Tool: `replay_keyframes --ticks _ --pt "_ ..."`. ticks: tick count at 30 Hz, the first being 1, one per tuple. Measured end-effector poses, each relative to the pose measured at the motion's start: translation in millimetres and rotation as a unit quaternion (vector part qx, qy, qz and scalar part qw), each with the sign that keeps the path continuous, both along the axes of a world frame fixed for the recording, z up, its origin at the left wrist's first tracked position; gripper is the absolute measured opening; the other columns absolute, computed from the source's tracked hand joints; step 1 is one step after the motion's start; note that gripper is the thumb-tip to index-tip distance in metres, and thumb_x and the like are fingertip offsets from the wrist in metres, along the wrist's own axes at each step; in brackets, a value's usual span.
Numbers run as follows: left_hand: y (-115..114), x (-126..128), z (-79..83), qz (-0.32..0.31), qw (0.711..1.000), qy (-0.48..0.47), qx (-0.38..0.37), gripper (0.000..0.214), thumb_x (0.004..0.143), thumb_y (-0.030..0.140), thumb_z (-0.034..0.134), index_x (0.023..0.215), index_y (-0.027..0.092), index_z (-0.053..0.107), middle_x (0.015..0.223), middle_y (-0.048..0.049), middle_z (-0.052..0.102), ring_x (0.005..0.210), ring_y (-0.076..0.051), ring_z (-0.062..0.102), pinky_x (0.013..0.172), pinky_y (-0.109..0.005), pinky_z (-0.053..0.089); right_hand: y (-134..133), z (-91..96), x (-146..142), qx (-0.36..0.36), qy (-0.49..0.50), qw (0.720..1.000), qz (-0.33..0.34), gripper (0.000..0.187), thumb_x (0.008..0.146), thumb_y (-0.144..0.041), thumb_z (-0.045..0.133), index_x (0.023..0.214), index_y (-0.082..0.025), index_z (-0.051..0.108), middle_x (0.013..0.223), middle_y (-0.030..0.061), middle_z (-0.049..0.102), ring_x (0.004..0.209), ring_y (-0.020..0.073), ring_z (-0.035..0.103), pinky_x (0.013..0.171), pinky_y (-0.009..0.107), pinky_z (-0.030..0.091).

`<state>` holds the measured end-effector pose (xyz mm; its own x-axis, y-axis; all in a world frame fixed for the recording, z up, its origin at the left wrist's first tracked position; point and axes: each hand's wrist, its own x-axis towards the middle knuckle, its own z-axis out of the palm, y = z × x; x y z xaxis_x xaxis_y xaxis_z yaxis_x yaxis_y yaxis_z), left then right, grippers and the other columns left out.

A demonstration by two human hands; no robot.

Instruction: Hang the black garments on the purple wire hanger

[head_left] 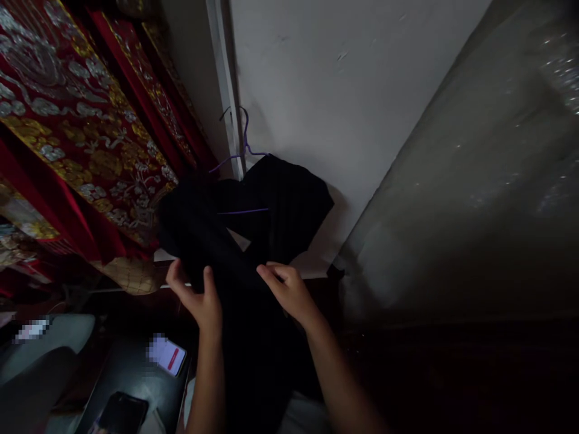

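A dark garment (294,205), close to black, hangs on a thin purple clothes hanger (246,135) hooked at a pale upright strip (230,78). My right hand (292,294) is closed on the garment's front, its thumb pressed toward the bent fingers. Against the garment's left side is my left hand (204,301), with thumb and forefinger spread apart; its other fingers are hidden. Between the hands, the dark cloth runs down toward me, and its folds are hard to make out in the low light.
Red cloth (104,150) with gold and silver embroidery hangs at the left. A lit phone (169,355) and a dark object (122,413) lie on a dark surface below left. A pale wall (325,78) stands behind the garment; a greyish sheet (452,181) covers the right.
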<state>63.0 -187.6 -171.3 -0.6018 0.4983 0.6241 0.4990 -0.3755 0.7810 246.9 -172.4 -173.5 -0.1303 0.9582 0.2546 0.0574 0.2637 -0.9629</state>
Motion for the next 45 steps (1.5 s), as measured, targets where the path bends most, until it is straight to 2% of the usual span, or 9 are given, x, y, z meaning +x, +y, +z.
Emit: replay_keyframes --ticks 6,11,17,21,24,28,31,36,45 --pt "-21.5 49.0 -2.8 -0.187 0.979 0.019 -0.082 0.04 0.096 0.029 0.065 0.134 0.024 0.054 0.132 -0.0099 0.057 0.122 -0.023 0.055 0.107 -0.036 0.043 -20.2 33.0 16.9 0.031 -0.039 0.998 0.04 0.051 0.095 -0.049 0.064 0.059 -0.018 0.049 0.067 -0.0005 0.045 0.064 0.0115 0.045 0.059 0.027 0.035" --pt "-31.0 62.8 -9.0 -0.301 0.948 0.022 -0.097 0.03 0.094 0.019 0.057 0.123 0.022 0.059 0.118 -0.0082 0.063 0.111 -0.023 0.061 0.1 -0.034 0.049 -25.3 35.0 22.1 0.058 -0.053 0.996 0.046 0.036 0.095 -0.036 0.065 0.065 -0.018 0.056 0.074 0.0007 0.051 0.067 0.0126 0.051 0.059 0.026 0.039" --pt "-33.5 66.5 -4.0 -0.298 0.951 0.061 -0.057 0.021 0.096 0.014 0.059 0.114 0.023 0.065 0.105 -0.0034 0.067 0.1 -0.017 0.064 0.092 -0.027 0.05 -22.3 34.5 15.2 0.101 -0.056 0.993 0.024 0.018 0.093 -0.027 0.064 0.078 -0.02 0.058 0.081 0.001 0.053 0.069 0.0123 0.053 0.059 0.025 0.044" --pt "-30.5 62.7 -0.8 -0.291 0.953 0.059 -0.066 0.018 0.097 0.012 0.059 0.107 0.023 0.071 0.095 -0.0015 0.068 0.09 -0.014 0.064 0.084 -0.024 0.05 -17.0 27.2 8.0 0.132 -0.024 0.989 -0.064 0.008 0.091 -0.027 0.069 0.094 -0.022 0.064 0.11 0.0076 0.058 0.089 0.0166 0.061 0.063 0.026 0.051" --pt "-29.2 61.0 -3.1 -0.297 0.95 0.037 -0.088 0.016 0.096 0.014 0.061 0.105 0.021 0.073 0.095 -0.0025 0.069 0.089 -0.015 0.065 0.081 -0.025 0.05 -12.9 20.1 4.3 0.149 0.014 0.98 -0.133 0.028 0.084 -0.026 0.077 0.108 -0.025 0.061 0.13 0.0097 0.05 0.098 0.0183 0.06 0.069 0.029 0.056" --pt "-29.1 61.3 -6.7 -0.303 0.946 0.001 -0.117 0.014 0.097 0.019 0.063 0.107 0.02 0.074 0.097 -0.0048 0.071 0.091 -0.018 0.067 0.082 -0.028 0.053 -9.9 16.4 3.3 0.154 0.01 0.974 -0.169 0.023 0.082 -0.027 0.078 0.087 -0.023 0.057 0.112 0.0076 0.051 0.099 0.0206 0.058 0.075 0.032 0.055" --pt "-28.8 61.7 -8.1 -0.305 0.944 -0.01 -0.124 0.016 0.096 0.021 0.064 0.108 0.021 0.074 0.098 -0.0054 0.071 0.093 -0.019 0.068 0.083 -0.029 0.054 -7.6 15.6 5.2 0.131 -0.028 0.979 -0.154 0.019 0.086 -0.032 0.075 0.078 -0.021 0.061 0.098 0.0055 0.053 0.087 0.0181 0.058 0.074 0.033 0.053" --pt "-25.7 61.7 -11.3 -0.293 0.945 -0.043 -0.135 0.018 0.094 0.024 0.068 0.11 0.021 0.074 0.102 -0.0064 0.071 0.096 -0.02 0.068 0.087 -0.03 0.054 -2.5 14.0 10.0 0.063 -0.057 0.991 -0.101 0.018 0.087 -0.039 0.073 0.085 -0.021 0.074 0.098 0.0072 0.062 0.081 0.0177 0.062 0.069 0.032 0.051" --pt "-22.0 62.1 -11.8 -0.317 0.935 -0.059 -0.147 0.015 0.098 0.03 0.065 0.106 0.018 0.07 0.097 -0.0053 0.072 0.09 -0.017 0.069 0.082 -0.027 0.053 -3.0 18.4 7.8 -0.015 0.004 1.0 -0.007 0.023 0.091 -0.04 0.068 0.085 -0.018 0.07 0.078 0.0024 0.068 0.073 0.0162 0.064 0.067 0.028 0.05"
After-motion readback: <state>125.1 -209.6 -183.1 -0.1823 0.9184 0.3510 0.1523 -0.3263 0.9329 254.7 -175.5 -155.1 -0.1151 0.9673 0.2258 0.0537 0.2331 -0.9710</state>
